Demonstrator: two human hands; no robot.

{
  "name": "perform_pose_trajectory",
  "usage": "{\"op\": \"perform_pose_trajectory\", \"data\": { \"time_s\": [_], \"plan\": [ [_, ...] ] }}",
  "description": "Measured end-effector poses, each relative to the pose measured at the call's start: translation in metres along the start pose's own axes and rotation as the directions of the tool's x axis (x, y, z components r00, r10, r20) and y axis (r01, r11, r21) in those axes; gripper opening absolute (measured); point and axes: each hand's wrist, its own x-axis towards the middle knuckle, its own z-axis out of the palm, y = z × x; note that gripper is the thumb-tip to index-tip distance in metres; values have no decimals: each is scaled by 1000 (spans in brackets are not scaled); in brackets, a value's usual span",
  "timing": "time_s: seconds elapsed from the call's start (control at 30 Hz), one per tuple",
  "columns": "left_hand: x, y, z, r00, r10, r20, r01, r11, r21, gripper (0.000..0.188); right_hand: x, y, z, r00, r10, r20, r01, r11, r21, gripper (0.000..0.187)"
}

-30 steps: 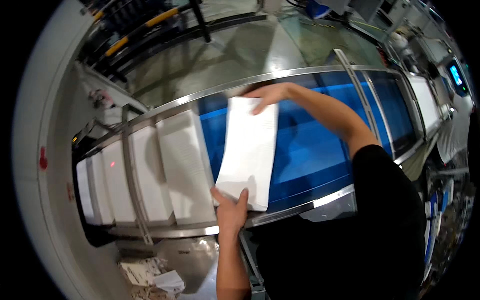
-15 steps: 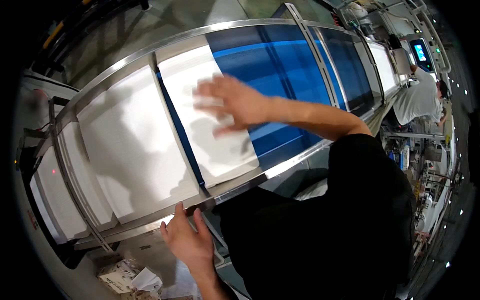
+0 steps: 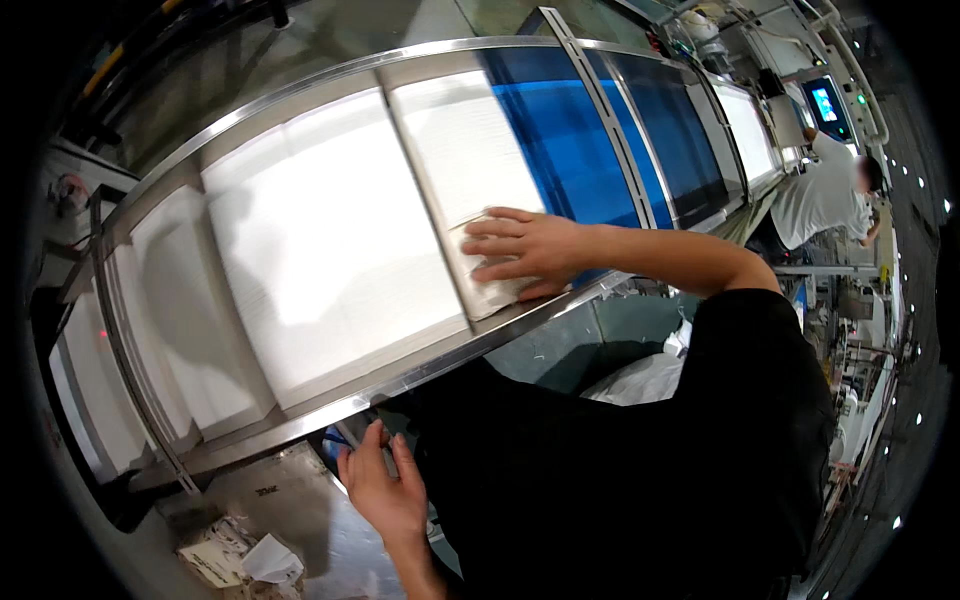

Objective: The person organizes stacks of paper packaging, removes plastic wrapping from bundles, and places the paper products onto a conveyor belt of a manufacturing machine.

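Observation:
My right hand (image 3: 525, 255) lies with fingers spread on the near end of a white stack of thin sheets (image 3: 465, 135), which looks like tissue or paper. This stack sits on a blue conveyor belt (image 3: 575, 135). A larger white stack (image 3: 320, 230) lies just left of it, with only a narrow seam between them. My left hand (image 3: 385, 485) hangs open just below the metal side rail (image 3: 400, 378), fingers apart, holding nothing. Whether its fingertips touch the rail's underside I cannot tell.
More white stacks (image 3: 185, 310) stand toward the left end, under a dark crossbar (image 3: 135, 370). A metal crossbar (image 3: 605, 110) spans the belt on the right. Beyond it, a person (image 3: 825, 195) in a light shirt works beside a lit screen (image 3: 823, 103). A torn carton (image 3: 215, 560) lies lower left.
My right hand has come down onto the stack's near end. The blue gap between the two stacks has closed. My left hand has dropped slightly away from the rail.

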Motion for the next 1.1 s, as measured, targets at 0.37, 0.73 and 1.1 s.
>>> {"op": "perform_pose_trajectory", "data": {
  "time_s": [0.37,0.73,1.1],
  "plan": [
    [-92,-29,10,986,-110,-129,101,992,-76,27,100,-137,-60,724,-70,-686,205,972,117,28],
    [-320,-115,38,740,-593,-318,435,783,-445,31,219,-403,113,717,-696,-39,670,672,316,22],
    [-455,-161,61,511,-809,-289,474,546,-690,38,277,-567,188,737,-638,222,552,758,347,23]
  ]
}}
